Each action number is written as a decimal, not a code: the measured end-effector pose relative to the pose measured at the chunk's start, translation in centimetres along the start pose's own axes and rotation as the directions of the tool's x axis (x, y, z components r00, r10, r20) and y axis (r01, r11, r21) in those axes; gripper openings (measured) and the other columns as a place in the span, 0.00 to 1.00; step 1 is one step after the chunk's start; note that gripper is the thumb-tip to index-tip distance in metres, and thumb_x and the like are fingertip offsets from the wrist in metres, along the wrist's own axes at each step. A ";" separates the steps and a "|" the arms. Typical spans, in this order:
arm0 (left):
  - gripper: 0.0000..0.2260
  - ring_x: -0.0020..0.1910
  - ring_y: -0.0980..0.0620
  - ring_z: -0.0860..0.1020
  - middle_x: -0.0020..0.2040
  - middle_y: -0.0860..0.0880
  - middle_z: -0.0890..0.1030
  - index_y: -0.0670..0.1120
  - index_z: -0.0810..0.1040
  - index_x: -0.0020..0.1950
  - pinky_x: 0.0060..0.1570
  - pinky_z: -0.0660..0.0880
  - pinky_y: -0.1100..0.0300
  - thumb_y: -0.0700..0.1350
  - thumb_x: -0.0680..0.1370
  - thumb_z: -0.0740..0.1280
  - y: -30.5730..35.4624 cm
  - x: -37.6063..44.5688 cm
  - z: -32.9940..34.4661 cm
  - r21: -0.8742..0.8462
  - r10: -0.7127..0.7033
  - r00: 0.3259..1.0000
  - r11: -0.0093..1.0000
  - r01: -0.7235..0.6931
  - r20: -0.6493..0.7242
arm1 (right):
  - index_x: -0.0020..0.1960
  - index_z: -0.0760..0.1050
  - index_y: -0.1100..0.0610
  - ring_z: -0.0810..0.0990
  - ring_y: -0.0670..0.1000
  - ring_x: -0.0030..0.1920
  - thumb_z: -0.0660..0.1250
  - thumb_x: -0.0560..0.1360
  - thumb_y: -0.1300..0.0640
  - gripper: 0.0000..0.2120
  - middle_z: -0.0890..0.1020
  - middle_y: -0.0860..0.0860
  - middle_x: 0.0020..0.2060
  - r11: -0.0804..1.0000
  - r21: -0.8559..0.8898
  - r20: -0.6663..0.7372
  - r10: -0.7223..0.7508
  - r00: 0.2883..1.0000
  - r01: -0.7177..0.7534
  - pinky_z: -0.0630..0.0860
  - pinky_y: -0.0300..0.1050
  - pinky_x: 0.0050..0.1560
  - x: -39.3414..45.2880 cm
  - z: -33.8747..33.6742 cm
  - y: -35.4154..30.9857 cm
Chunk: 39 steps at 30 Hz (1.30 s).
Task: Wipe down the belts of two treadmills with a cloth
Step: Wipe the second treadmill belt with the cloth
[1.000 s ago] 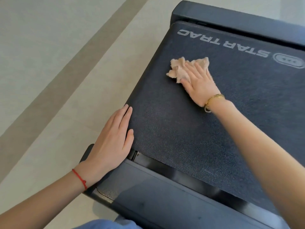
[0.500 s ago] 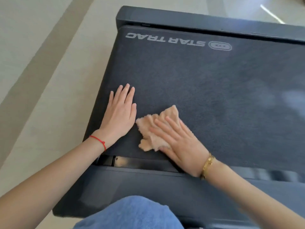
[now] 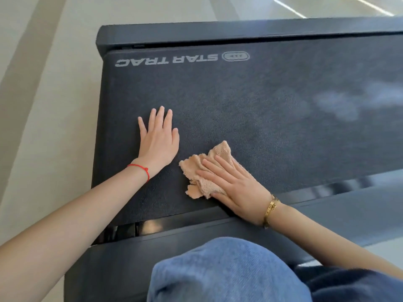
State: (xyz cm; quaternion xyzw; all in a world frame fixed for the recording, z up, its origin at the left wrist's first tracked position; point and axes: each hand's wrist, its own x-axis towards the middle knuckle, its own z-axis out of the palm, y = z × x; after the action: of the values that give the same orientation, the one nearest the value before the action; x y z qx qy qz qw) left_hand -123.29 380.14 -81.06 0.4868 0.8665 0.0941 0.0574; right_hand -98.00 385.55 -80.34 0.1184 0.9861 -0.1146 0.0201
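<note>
A dark textured treadmill belt (image 3: 250, 110) printed with "STAR TRAC" fills the middle of the view. A crumpled peach cloth (image 3: 202, 173) lies on its near part. My right hand (image 3: 235, 186), with a gold bracelet at the wrist, presses flat on the cloth with straight fingers. My left hand (image 3: 158, 138), with a red string at the wrist, rests flat on the belt just left of the cloth, fingers straight and pointing away from me. Part of the cloth is hidden under my right palm.
The treadmill's dark frame runs along the far end (image 3: 196, 33) and the near side rail (image 3: 174, 243). Pale floor (image 3: 43, 105) lies to the left and beyond. My knee in blue denim (image 3: 226, 273) is at the bottom.
My right hand has dragged the cloth from the far end near the logo back to the near edge. My left hand has moved from the belt's edge onto the belt.
</note>
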 end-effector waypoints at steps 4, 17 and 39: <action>0.25 0.80 0.44 0.47 0.82 0.44 0.51 0.44 0.51 0.81 0.76 0.44 0.36 0.50 0.85 0.50 0.5 1.9 -0.1 0.005 0.003 1.000 1.000 -0.003 -0.017 | 0.79 0.53 0.49 0.46 0.51 0.79 0.46 0.83 0.43 0.26 0.52 0.45 0.79 0.999 -0.023 -0.026 0.037 0.999 -0.037 0.47 0.55 0.78 1.8 -0.4 4.1; 0.25 0.80 0.44 0.48 0.82 0.45 0.53 0.47 0.52 0.82 0.75 0.44 0.34 0.49 0.84 0.50 2.7 5.3 2.4 -0.004 -0.132 0.984 0.991 0.133 -0.122 | 0.78 0.57 0.53 0.51 0.53 0.78 0.46 0.83 0.46 0.26 0.59 0.51 0.77 0.999 0.017 -0.154 0.030 0.988 -0.028 0.42 0.51 0.77 9.9 -1.7 9.7; 0.27 0.80 0.47 0.52 0.81 0.48 0.57 0.48 0.55 0.81 0.76 0.51 0.37 0.53 0.82 0.43 3.1 5.3 2.5 0.105 -0.163 0.976 0.978 0.180 -0.146 | 0.79 0.51 0.54 0.50 0.53 0.78 0.45 0.84 0.48 0.25 0.56 0.51 0.78 0.989 -0.081 -0.094 -0.129 0.987 0.122 0.45 0.57 0.77 29.6 -5.1 18.5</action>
State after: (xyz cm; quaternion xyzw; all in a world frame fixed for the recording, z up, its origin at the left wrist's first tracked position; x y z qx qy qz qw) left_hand -122.94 386.49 -82.87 0.4051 0.9113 0.0706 -0.0229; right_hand -122.41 411.05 -81.41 0.0609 0.9950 -0.0726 -0.0318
